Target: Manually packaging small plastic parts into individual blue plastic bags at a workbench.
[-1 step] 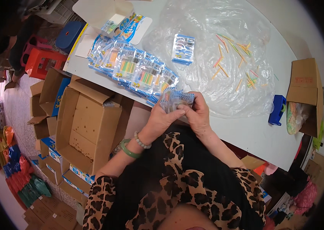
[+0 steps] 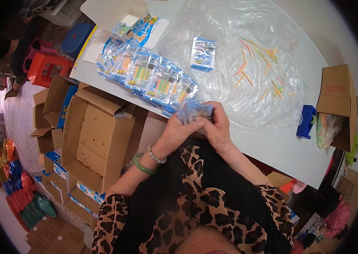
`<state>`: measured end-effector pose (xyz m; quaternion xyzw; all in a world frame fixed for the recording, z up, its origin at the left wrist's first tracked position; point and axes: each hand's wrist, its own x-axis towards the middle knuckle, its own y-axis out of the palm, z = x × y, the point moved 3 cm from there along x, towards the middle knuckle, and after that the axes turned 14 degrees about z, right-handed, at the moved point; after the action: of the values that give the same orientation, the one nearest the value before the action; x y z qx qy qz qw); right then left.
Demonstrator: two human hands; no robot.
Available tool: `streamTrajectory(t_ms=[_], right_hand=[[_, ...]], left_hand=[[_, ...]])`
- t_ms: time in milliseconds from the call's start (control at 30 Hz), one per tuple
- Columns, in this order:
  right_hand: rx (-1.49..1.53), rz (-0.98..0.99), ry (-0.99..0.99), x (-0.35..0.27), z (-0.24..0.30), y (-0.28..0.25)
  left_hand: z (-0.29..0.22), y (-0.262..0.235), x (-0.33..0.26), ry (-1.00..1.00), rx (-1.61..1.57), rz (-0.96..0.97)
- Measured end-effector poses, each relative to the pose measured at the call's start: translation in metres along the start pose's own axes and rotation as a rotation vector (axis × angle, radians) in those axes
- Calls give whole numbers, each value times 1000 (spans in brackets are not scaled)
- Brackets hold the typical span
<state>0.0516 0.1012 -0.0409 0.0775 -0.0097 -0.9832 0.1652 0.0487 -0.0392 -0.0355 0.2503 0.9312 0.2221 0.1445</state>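
Note:
Near the table's front edge, my left hand [image 2: 175, 130] and my right hand [image 2: 219, 128] are closed together on a small bunch of clear plastic packets [image 2: 192, 110] with blue striped edges. Both thumbs press on the near side of the bunch; its contents are blurred. Against its far left side lies a long overlapping row of similar packets [image 2: 139, 73], which show coloured sticks inside. Whether the bunch joins that row cannot be made out. A separate packet [image 2: 203, 54] lies farther off on a clear plastic sheet [image 2: 229, 29], apart from my hands.
Loose coloured sticks [image 2: 267, 63] are scattered on the sheet. An open white carton [image 2: 151, 31] stands at the far left of the white table [image 2: 268, 146]. On the right are a blue tape dispenser [image 2: 306, 122] and a cardboard box [image 2: 335, 91]. A large open cardboard box [image 2: 94, 135] stands left of me.
The bunch of packets has shifted slightly between my fingers, and my right hand has moved a little. The rest looks the same.

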Motion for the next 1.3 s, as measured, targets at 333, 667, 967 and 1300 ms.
streamTrajectory(t_ms=[333,667,967,1300], right_hand=[[95,63,22,29,19,10],[-927,2,413,106,54,51],[-671,-180,283,108,38,54],[349,179,93,73,66,50]], left_hand=[[-21,-33,-40,6,-286,-158],[-36,-78,-52,202,-187,-275],[-27,-92,-40,185,-220,-258],[-43,-80,-50,212,-234,-284]])
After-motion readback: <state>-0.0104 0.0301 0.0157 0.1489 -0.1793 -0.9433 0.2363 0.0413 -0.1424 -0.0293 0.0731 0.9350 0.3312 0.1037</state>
